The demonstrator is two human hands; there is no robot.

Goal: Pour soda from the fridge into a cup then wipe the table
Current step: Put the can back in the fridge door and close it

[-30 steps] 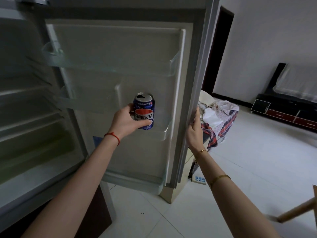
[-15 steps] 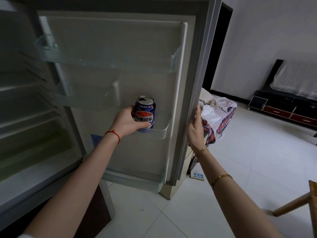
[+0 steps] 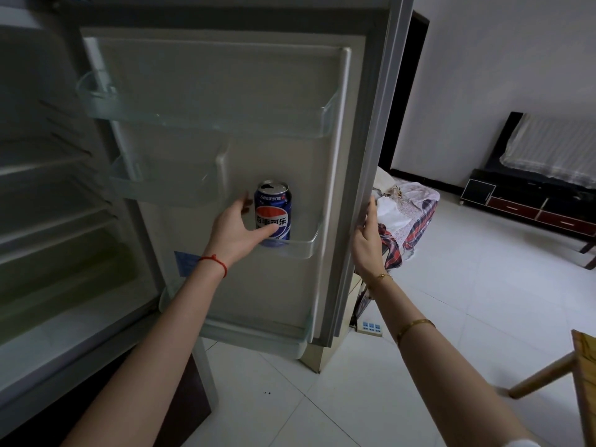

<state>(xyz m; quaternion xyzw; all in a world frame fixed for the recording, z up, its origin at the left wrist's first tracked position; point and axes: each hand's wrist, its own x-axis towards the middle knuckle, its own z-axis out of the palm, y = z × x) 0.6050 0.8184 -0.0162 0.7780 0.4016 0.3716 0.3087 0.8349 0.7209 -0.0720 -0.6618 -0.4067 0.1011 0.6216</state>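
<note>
A blue soda can [image 3: 273,210] with an opened top stands upright in the lower clear bin [image 3: 303,245] of the open fridge door [image 3: 361,156]. My left hand [image 3: 237,232] is cupped loosely beside the can. Its thumb lies across the can's lower front, and its fingers sit slightly apart from the can's left side. My right hand [image 3: 366,240] grips the outer edge of the fridge door. No cup is in view.
The fridge interior [image 3: 48,221] at left shows bare shelves. Behind the door stands a piece of furniture with checked cloths [image 3: 406,214] on it. A dark TV stand [image 3: 532,208] is at far right, and a wooden table corner [image 3: 583,375] at lower right. White tiled floor lies below.
My left hand lowered the can from in front of the door down into the lower door bin, then loosened its grip. My right hand stayed on the door edge.
</note>
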